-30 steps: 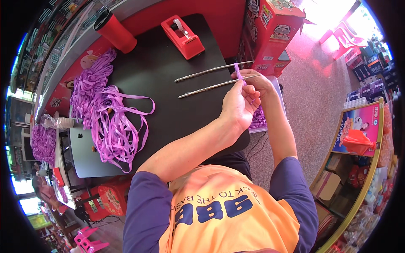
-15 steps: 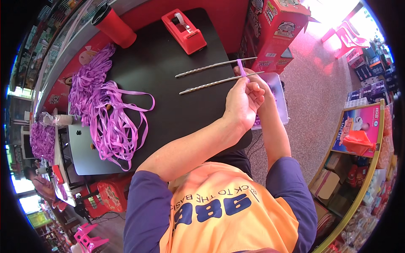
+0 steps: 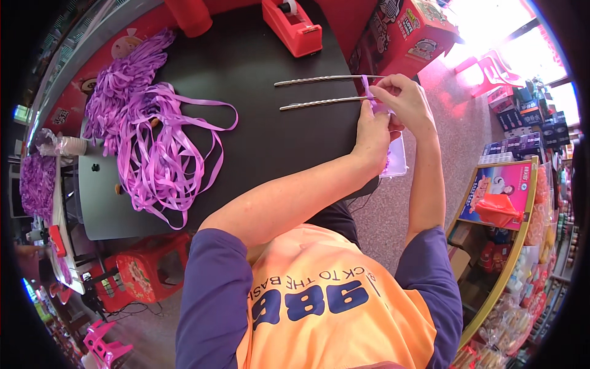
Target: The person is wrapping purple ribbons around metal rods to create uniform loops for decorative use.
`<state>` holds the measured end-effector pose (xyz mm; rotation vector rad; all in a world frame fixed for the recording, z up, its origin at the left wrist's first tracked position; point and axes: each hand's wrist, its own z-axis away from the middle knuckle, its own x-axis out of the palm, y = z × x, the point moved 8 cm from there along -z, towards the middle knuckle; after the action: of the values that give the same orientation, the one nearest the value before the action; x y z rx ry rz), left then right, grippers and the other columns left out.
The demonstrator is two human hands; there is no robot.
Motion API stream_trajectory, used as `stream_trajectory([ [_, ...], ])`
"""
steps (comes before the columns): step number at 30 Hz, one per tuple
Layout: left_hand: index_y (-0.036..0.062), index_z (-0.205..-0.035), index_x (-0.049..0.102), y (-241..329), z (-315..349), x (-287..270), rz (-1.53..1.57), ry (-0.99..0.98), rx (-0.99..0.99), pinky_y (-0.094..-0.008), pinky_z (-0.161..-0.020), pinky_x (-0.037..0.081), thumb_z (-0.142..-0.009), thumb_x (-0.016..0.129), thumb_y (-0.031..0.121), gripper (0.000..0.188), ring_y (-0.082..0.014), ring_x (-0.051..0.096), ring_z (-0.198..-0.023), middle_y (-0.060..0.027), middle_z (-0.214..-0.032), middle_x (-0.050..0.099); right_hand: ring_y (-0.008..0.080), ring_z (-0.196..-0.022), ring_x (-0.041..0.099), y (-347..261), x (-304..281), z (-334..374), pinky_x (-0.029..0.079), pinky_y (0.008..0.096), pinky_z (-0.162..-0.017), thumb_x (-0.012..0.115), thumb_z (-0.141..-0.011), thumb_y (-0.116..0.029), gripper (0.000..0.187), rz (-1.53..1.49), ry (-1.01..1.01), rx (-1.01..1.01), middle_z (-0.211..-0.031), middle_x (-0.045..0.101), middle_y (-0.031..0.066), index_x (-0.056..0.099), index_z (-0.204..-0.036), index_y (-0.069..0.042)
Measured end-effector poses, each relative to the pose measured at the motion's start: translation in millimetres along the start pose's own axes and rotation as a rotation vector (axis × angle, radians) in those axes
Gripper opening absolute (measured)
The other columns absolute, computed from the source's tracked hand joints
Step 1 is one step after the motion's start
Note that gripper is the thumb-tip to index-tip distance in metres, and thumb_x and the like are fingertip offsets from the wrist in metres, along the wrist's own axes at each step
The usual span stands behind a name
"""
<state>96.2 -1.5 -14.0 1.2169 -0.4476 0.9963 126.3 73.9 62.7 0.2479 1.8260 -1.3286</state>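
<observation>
Two twisted metal rods lie side by side, the far rod (image 3: 313, 79) and the near rod (image 3: 322, 103), their right ends reaching past the table's right side. A narrow purple ribbon (image 3: 365, 82) goes around both rods near those ends. My left hand (image 3: 373, 134) is closed on the ribbon just below the near rod, thumb up against it. From the right, my right hand (image 3: 407, 101) comes over the rod ends with thumb and fingers pinched on the ribbon; its fingers partly hide the rod tips.
Loose purple ribbon (image 3: 166, 147) is heaped on the dark table (image 3: 258, 135), partly over a grey panel (image 3: 101, 203). A red tape dispenser (image 3: 295, 31) and red cup (image 3: 189, 15) stand at the back. A pale plastic bin (image 3: 398, 157) sits below my hands, beside red cartons (image 3: 405, 34).
My right hand has come up from behind the left wrist to the right side of the rods and pinches there. The left hand stays near the ribbon. The whole view has shifted.
</observation>
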Motion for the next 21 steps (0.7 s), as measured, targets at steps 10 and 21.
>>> stream_trajectory([
  [10, 0.0095, -0.12, 0.036, 2.2, -1.4, 1.0, 0.014, -0.022, 0.064, -0.0252, -0.056, 0.044, -0.092, 0.041, 0.007, 0.029, -0.0106, 0.053, -0.067, -0.0053, -0.089, 0.053, 0.0284, -0.066, 0.064, -14.4, 14.9, -7.9, 0.049, 0.036, -0.065, 0.066, -0.071, -0.024, 0.027, 0.29, -0.046, -0.021, -0.069, 0.063, 0.0161, 0.066, -0.078, 0.002],
  [21, 0.0069, -0.106, 0.037, -1.9, -4.2, -1.0, -0.027, -0.006, 0.072, -0.03, -0.064, 0.046, -0.091, 0.04, 0.003, 0.016, -0.0154, 0.055, -0.067, -0.0055, -0.075, 0.052, 0.0081, -0.057, 0.051, -10.4, 33.9, -41.9, 0.042, 0.0266, -0.052, 0.062, -0.077, -0.016, 0.021, 0.179, -0.34, -0.056, -0.059, 0.053, 0.0017, 0.062, -0.073, 0.004],
])
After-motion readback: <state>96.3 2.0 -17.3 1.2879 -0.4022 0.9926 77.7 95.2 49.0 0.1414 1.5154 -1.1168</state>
